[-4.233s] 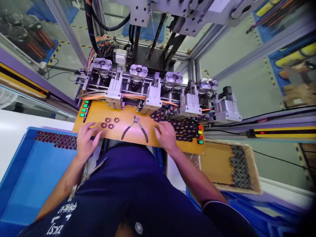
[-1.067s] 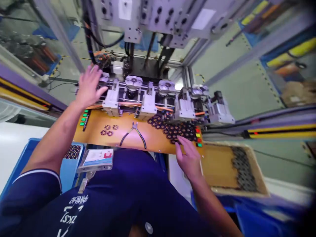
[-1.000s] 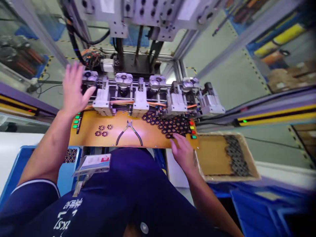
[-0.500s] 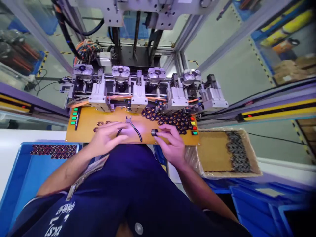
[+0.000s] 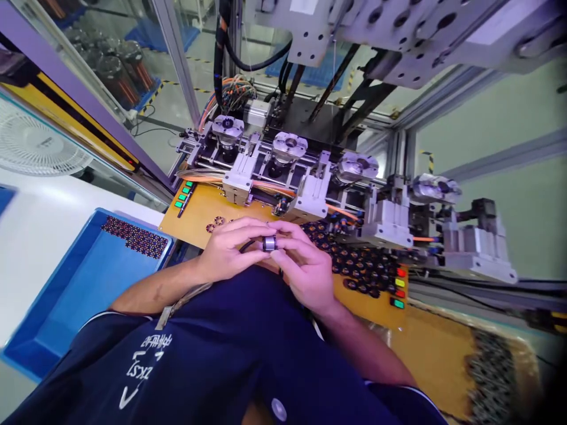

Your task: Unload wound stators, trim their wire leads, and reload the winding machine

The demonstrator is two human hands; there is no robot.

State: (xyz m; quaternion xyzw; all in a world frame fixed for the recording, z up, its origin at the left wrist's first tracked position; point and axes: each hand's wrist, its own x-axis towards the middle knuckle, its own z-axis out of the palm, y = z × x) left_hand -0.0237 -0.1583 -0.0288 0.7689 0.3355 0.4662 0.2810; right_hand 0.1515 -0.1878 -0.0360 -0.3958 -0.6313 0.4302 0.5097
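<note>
four round fixtures (image 5: 290, 150): in a row along the far side of the yellow board (image 5: 195, 223), beyond the hands.
dark rings (image 5: 367, 265): massed on the board's right; a few lighter rings (image 5: 218, 221) lie left, just beyond the left hand (image 5: 228, 248).
blue bin (image 5: 66, 307): near left, small parts at its far end.
small silver-and-black cylinder (image 5: 269, 243): between both hands, at the fingertips.
grip: narrow; left hand and right hand (image 5: 305, 265) both hold the cylinder.

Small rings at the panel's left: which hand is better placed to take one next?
Left, probably: the left grip is beside the small rings, while the right grip lies farther. Both seem to hold the dark-ended cylinder.
</note>
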